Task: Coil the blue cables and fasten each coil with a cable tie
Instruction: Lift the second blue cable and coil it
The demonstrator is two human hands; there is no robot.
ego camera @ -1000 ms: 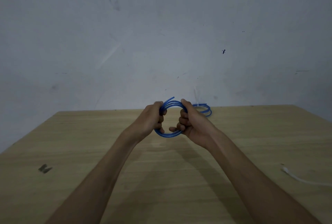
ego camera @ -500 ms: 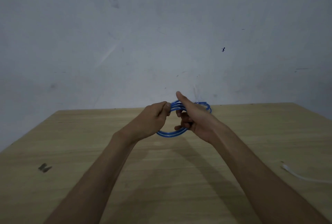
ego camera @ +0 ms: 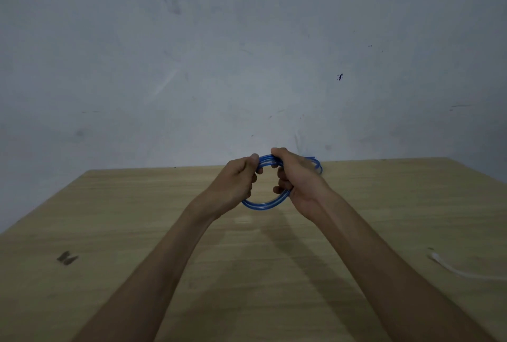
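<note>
Left hand (ego camera: pixel 236 182) and right hand (ego camera: pixel 295 177) both gripping blue coil (ego camera: pixel 263 204) above table (ego camera: pixel 137 218), fingers closed around strands. White tie (ego camera: pixel 461 270) lying at right.

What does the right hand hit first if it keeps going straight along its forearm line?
Probably the second blue coil lying just behind the right hand, then the wall. Depth is unclear; the hand may pass above it.

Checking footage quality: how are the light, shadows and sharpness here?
Head view: dim, bluish light; the arms cast soft shadows on the table; the blue cable coil between left hand and right hand looks slightly soft; the table edges splay, wide-angle style.
</note>
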